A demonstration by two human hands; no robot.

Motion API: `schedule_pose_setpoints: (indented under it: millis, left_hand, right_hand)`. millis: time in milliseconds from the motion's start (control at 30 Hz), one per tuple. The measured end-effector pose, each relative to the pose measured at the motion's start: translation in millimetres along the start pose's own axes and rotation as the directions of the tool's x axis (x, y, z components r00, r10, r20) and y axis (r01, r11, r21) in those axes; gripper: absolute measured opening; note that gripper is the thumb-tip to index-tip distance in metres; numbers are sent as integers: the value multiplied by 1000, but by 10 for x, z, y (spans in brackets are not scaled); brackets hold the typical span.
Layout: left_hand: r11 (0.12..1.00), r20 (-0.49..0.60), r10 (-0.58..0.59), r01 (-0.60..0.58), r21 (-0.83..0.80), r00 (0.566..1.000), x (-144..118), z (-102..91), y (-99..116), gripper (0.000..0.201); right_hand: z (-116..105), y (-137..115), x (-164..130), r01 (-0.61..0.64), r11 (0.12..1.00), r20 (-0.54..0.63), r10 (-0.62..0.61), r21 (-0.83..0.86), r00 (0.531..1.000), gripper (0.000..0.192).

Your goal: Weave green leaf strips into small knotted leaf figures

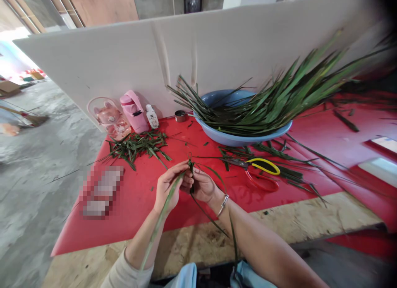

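Left hand (pixel 168 188) and right hand (pixel 201 185) pressed close together above the red plastic table cover (pixel 130 205), fingertips of both pinching a long narrow green leaf strip (pixel 161 215) folded into a small knot between them. Strip trailing down along left forearm. Silver bracelet (pixel 223 205) on right wrist. Yellow-and-red-handled scissors (pixel 260 172) lying just right of the hands. Behind, round blue plastic basin (pixel 223 135) filled with long green leaves (pixel 279 102). Farther left, pile of cut green leaf scraps (pixel 136 145) and pink water bottle (pixel 134 111).

Bright daylight from left; edges warped, blurred.
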State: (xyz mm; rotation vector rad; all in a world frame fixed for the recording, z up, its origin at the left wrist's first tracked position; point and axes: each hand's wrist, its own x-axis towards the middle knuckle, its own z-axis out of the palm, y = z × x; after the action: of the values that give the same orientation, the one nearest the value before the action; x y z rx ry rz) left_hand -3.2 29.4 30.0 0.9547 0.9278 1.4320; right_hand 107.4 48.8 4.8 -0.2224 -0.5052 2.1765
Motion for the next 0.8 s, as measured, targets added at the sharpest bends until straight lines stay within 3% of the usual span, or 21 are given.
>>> schedule_pose_setpoints:
  millis: [100,233,467,600,700,800]
  left_hand:
    - [997,-47,-66,64,-50,997,43,-33,-1,30]
    - [966,124,-258,258,19,958,72,-52,-4,33]
    - [896,238,-403,434,-94,884,69,-161,3,46]
    - [860,311,-451,501,-101,837,73,-195,46,44]
    - [850,298,-471,517,-97,830,46,-162,78,36]
    - [869,250,-447,483,-104,859,29,-99,87,32]
  right_hand:
    - [-8,-4,-17,-33,999,69,35,-35,997,29]
    - [-56,40,4,-14,995,52,19,-99,998,27]
    - [-20,112,16,0,997,-8,0,-77,1000,29]
    - [6,103,-23,-39,995,16,40,-87,999,32]
    - [1,104,-42,-61,992,16,63,-110,998,32]
    - [-1,110,-12,-56,986,-19,54,-154,998,27]
